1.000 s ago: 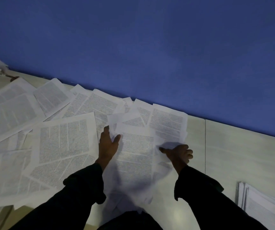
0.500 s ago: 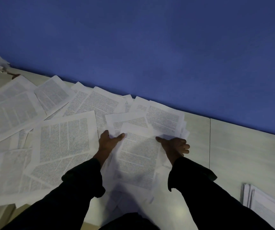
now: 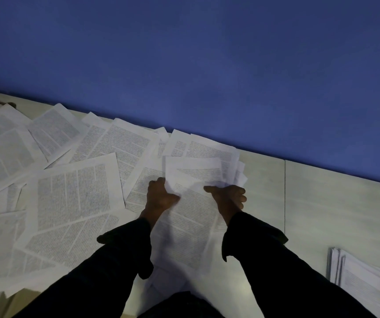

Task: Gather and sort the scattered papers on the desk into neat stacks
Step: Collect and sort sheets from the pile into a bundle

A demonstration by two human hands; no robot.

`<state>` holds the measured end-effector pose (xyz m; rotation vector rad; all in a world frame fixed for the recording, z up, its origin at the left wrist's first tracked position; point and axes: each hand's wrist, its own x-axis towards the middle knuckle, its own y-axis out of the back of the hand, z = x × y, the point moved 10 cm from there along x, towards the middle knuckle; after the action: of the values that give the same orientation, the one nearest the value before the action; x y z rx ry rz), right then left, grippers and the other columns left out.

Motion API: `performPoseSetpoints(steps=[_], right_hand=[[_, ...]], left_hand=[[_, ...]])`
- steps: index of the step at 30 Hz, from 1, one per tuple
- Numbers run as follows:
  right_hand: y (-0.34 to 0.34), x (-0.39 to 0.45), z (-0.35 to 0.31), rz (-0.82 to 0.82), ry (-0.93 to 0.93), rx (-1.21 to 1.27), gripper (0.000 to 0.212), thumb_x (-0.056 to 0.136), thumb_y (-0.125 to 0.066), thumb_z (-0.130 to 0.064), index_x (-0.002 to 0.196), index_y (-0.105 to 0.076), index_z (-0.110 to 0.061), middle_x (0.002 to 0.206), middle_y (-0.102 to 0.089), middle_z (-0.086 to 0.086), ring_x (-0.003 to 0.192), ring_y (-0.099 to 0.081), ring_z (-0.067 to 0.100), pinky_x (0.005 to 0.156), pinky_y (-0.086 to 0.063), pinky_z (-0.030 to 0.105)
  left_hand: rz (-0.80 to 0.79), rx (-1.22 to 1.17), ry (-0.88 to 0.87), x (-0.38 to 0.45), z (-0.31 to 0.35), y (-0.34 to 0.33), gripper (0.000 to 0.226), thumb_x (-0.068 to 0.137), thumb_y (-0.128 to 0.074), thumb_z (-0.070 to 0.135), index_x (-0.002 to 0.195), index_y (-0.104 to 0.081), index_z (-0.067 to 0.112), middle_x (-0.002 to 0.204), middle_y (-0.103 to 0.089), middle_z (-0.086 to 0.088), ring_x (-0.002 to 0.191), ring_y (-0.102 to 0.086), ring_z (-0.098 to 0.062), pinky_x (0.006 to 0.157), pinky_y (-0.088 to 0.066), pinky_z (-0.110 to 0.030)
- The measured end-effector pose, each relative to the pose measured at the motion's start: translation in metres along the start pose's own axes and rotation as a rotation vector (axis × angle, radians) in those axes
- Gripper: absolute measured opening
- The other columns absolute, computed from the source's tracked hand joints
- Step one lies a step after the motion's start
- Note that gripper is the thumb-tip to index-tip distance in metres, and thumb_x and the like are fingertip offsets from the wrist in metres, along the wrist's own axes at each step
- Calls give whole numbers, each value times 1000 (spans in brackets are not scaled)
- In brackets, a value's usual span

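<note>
Both hands on same bundle: left hand (image 3: 160, 196) grips left edge of sheaf (image 3: 191, 216), fingers curled round paper; right hand (image 3: 228, 196) pinches right edge. Sheaf sits mid-bench (image 3: 321, 203), top sheets crumpling. Advice: square edges, tap on bench, avoid creasing. Loose papers (image 3: 69, 193) spread left, overlapping; finished stack (image 3: 363, 285) far right, well apart.

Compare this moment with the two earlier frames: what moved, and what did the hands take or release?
Both hands slid up the centre sheets. The left hand, earlier flat, now curls round the crumpled edge of the centre sheets; the right hand holds their right side, pushing them together. Scattered papers at left and the stack at right stayed put.
</note>
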<state>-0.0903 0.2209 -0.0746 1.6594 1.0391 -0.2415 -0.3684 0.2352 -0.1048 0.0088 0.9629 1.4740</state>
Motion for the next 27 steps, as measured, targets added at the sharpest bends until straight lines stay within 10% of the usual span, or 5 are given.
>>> performPoseSetpoints(steps=[3, 10, 14, 23, 27], right_hand=[[2, 5, 10, -106, 19, 232, 93, 67, -94, -32, 138, -41, -1, 140, -56, 17, 126, -57, 37, 104, -48, 41], [18, -19, 1, -19, 253, 140, 51, 82, -82, -23, 128, -62, -12, 130, -69, 12, 114, -66, 37, 100, -53, 48], [41, -21, 10, 68, 305, 224, 24, 84, -77, -15, 106, -75, -5, 109, -76, 17, 103, -69, 39, 84, -49, 32], [107, -11, 84, 281, 116, 600, 27, 82, -82, -20, 95, -76, 3, 80, -70, 14, 76, -64, 28, 73, -45, 31], [132, -6, 130, 322, 67, 775, 34, 81, -84, -19, 103, -75, 4, 99, -76, 20, 88, -70, 32, 83, -56, 39]], left_hand=[[-27, -74, 7, -1, 3, 0, 78, 56, -93, 31, 120, -59, 4, 117, -62, -3, 108, -59, -20, 91, -51, -31], [-32, -181, -13, -6, 9, -5, 62, 70, -91, 19, 121, -59, 6, 113, -62, 0, 105, -61, -17, 70, -42, -11], [10, -151, -23, -16, 6, -2, 77, 75, -87, 30, 137, -49, 7, 132, -56, -12, 119, -58, -27, 93, -47, -27], [-21, 297, -132, -39, 17, -2, 79, 81, -70, 57, 141, -43, 12, 141, -40, -12, 132, -40, -33, 106, -41, -52], [-78, 234, 21, -37, 14, -5, 93, 73, -52, 81, 136, -50, 12, 140, -46, -12, 128, -46, -33, 107, -41, -53]])
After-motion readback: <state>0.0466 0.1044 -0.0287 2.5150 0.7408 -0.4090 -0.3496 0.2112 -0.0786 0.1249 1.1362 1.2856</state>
